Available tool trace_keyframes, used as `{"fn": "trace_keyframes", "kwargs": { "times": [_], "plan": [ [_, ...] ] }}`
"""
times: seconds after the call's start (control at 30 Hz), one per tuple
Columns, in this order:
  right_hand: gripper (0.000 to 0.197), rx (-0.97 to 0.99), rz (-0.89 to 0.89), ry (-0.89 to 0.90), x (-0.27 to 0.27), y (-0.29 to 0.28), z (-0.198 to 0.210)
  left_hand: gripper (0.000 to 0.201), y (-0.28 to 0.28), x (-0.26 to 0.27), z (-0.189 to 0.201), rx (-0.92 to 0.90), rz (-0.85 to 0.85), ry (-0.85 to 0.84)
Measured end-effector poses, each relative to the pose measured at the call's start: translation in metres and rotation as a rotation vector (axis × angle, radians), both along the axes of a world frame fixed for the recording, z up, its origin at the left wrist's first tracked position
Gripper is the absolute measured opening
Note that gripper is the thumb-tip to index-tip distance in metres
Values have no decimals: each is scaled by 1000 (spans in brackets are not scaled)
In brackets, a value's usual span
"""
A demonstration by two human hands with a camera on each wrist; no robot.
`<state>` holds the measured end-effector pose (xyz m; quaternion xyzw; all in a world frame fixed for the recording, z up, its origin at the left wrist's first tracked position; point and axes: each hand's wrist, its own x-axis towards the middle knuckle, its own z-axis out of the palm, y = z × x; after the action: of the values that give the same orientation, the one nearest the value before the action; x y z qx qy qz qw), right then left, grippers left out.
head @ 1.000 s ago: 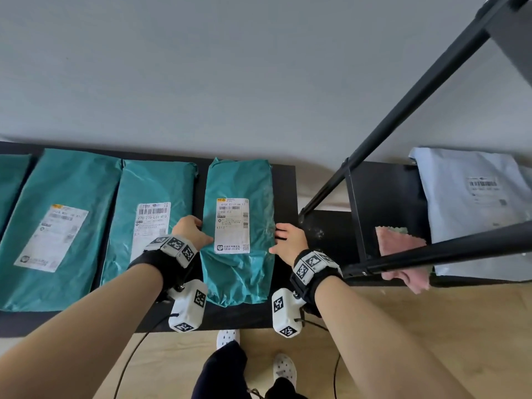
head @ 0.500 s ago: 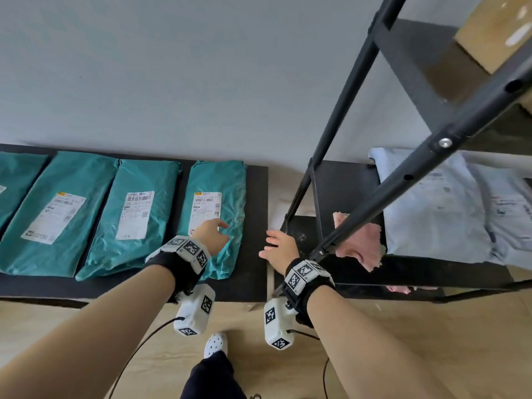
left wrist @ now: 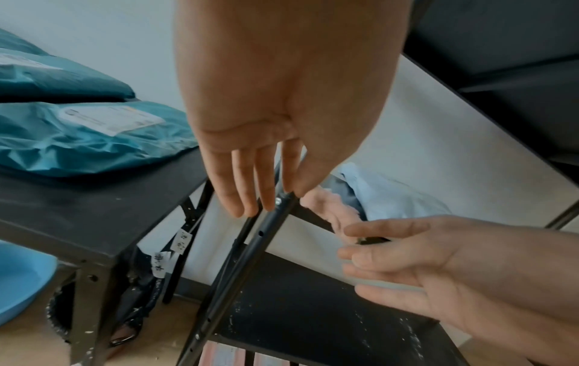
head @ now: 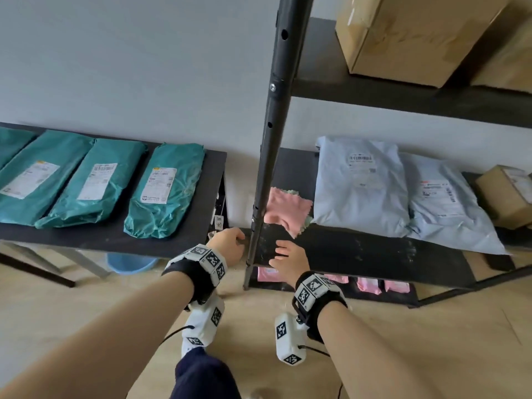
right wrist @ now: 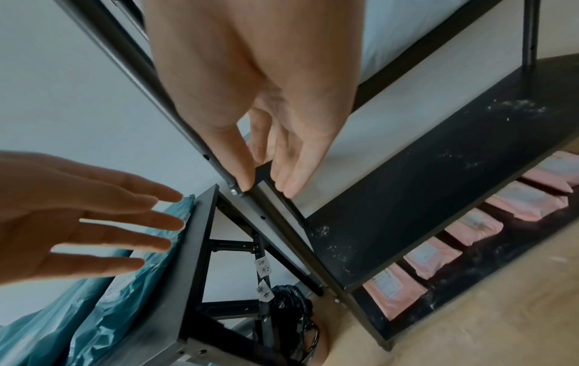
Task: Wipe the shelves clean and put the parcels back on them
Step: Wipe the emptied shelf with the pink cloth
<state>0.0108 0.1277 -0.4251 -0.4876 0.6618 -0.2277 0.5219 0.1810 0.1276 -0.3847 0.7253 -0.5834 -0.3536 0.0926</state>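
Both my hands are empty, with relaxed fingers. My left hand (head: 233,241) hovers just left of the black shelf post (head: 270,139). My right hand (head: 280,249) hangs over the front left corner of the dusty middle shelf (head: 359,256). A pink cloth (head: 288,210) lies on that shelf beyond my right hand, beside two pale blue parcels (head: 359,182). Three teal parcels (head: 167,188) lie side by side on the black table (head: 198,226) to the left. In the left wrist view my left fingers (left wrist: 260,188) point down at the post. The right wrist view shows my right fingers (right wrist: 244,173) against it.
Cardboard boxes (head: 403,38) stand on the upper shelf and a small box (head: 503,194) sits at the middle shelf's right end. Pink parcels (head: 368,283) line the bottom shelf. A blue basin (head: 129,262) sits under the table. White specks cover the shelf front (right wrist: 454,158).
Both hands left the rightmost teal parcel on the table and moved right to the shelf's front left corner. The head view swung right and up onto the shelving.
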Motion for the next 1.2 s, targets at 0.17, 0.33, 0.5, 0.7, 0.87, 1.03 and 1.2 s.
{"fn": "trace_keyframes", "kwargs": {
  "times": [0.17, 0.33, 0.5, 0.7, 0.87, 1.03, 1.2],
  "plan": [
    [50, -148, 99, 172, -29, -24, 16, 33, -14, -37, 5, -34, -88, -56],
    [51, -318, 240, 374, -25, -63, 28, 31, -36, -39, -16, 56, -192, -138],
    [98, -310, 444, 496, -11, -102, 6, 37, -51, -38, -37, 100, -343, -257],
    [82, -231, 627, 620, -11, -127, -20, 38, -59, -35, -48, 196, -339, -233],
    [74, -283, 666, 555, -19, -128, -21, 36, -59, -39, -41, 232, -323, -234],
    [52, -312, 548, 389, -29, -114, -8, 33, -46, -53, -30, 226, -244, -259],
    [59, -295, 670, 288, -55, -77, -8, 34, -14, -73, -24, 226, -201, -292]
  ]
}}
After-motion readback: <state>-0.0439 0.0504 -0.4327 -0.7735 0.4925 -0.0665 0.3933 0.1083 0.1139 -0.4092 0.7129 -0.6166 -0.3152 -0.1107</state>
